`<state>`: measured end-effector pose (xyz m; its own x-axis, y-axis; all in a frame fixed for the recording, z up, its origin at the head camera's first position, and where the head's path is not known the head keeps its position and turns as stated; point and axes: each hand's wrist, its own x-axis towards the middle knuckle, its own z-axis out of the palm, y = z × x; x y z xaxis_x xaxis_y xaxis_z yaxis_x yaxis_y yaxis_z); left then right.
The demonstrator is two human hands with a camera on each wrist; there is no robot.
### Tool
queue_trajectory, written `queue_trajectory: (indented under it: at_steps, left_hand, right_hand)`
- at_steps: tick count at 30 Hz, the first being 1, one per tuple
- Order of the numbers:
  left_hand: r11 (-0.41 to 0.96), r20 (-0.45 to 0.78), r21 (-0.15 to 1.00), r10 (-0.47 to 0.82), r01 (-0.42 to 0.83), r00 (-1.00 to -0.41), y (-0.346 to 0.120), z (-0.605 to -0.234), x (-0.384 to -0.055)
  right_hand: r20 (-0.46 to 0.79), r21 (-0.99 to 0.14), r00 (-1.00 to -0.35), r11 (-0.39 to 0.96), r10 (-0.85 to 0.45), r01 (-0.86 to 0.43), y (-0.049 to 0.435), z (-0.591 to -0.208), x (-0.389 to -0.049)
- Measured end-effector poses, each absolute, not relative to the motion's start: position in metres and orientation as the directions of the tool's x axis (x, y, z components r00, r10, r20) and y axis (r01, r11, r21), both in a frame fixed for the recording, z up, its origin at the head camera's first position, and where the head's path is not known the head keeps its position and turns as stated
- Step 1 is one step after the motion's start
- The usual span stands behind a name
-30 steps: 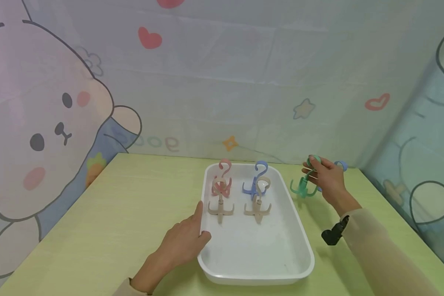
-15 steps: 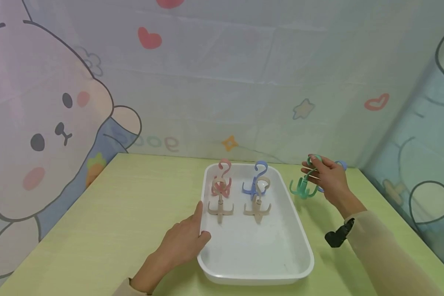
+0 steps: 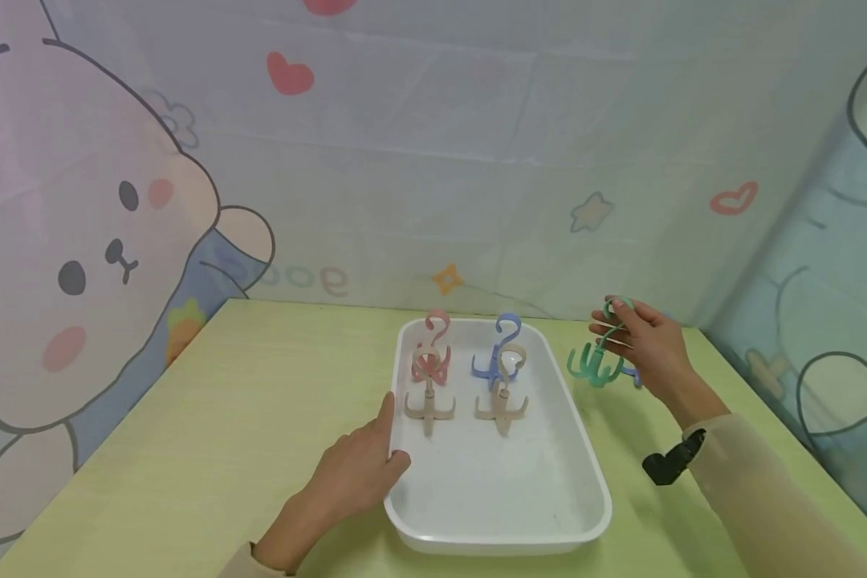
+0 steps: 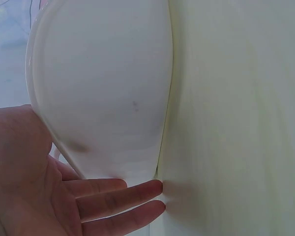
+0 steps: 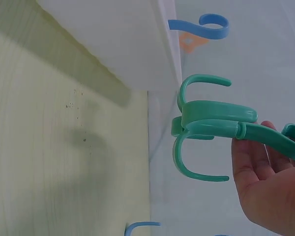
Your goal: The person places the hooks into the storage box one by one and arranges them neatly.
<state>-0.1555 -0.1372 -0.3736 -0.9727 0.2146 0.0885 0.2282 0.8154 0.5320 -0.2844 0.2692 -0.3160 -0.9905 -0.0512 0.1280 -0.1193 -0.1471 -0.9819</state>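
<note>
My right hand point(image 3: 653, 345) pinches the curled top of a green hanging hook point(image 3: 596, 365) with several prongs. The hook hangs tilted just right of the white tray point(image 3: 581, 449), its prongs in front of the palm in the right wrist view. My left hand point(image 3: 354, 466) grips the tray's left side, thumb over the rim and fingers along the outer wall point(image 4: 103, 98). Inside the tray stand a pink hook point(image 3: 439, 323), a blue hook point(image 3: 508, 323) and two beige hooks, one left point(image 3: 429, 405) and one right point(image 3: 502, 405).
Another blue hook point(image 3: 634, 374) lies behind my right hand, mostly hidden. The tray stands on a pale green-yellow table point(image 3: 282, 361). A patterned cloth point(image 3: 405, 144) hangs behind the table, with another at the right side.
My right hand has shifted slightly right and up with the green hook, and its prongs have turned a little. My left hand and the tray have stayed in place.
</note>
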Motion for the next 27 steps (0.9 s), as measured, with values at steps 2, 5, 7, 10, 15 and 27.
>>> queue_trajectory:
  at_steps: [2, 5, 7, 10, 15, 27]
  left_hand:
    - [0.815, 0.083, 0.533, 0.214, 0.225, -0.973, -0.137, -0.374, -0.156]
    - [0.816, 0.081, 0.533, 0.214, 0.224, -0.973, -0.137, -0.374, -0.155]
    - [0.816, 0.082, 0.533, 0.215, 0.225, -0.973, -0.137, -0.374, -0.156]
    - [0.816, 0.082, 0.533, 0.214, 0.224, -0.973, -0.137, -0.374, -0.156]
    - [0.819, 0.084, 0.527, 0.216, 0.228, -0.973, -0.138, -0.374, -0.156]
    - [0.819, 0.094, 0.524, 0.217, 0.234, -0.972, -0.138, -0.375, -0.157]
  right_hand:
    - [0.132, -0.981, -0.989, -0.153, -0.059, -0.122, 0.269, -0.314, -0.283]
    - [0.136, -0.98, -0.988, -0.156, -0.067, -0.124, 0.267, -0.31, -0.281]
    - [0.14, -0.978, -0.987, -0.164, -0.076, -0.126, 0.266, -0.308, -0.279]
    - [0.148, -0.975, -0.985, -0.18, -0.09, -0.13, 0.264, -0.304, -0.277]
    - [0.157, -0.97, -0.982, -0.202, -0.105, -0.134, 0.262, -0.301, -0.274]
    - [0.152, -0.972, -0.981, -0.197, -0.12, -0.127, 0.257, -0.296, -0.268]
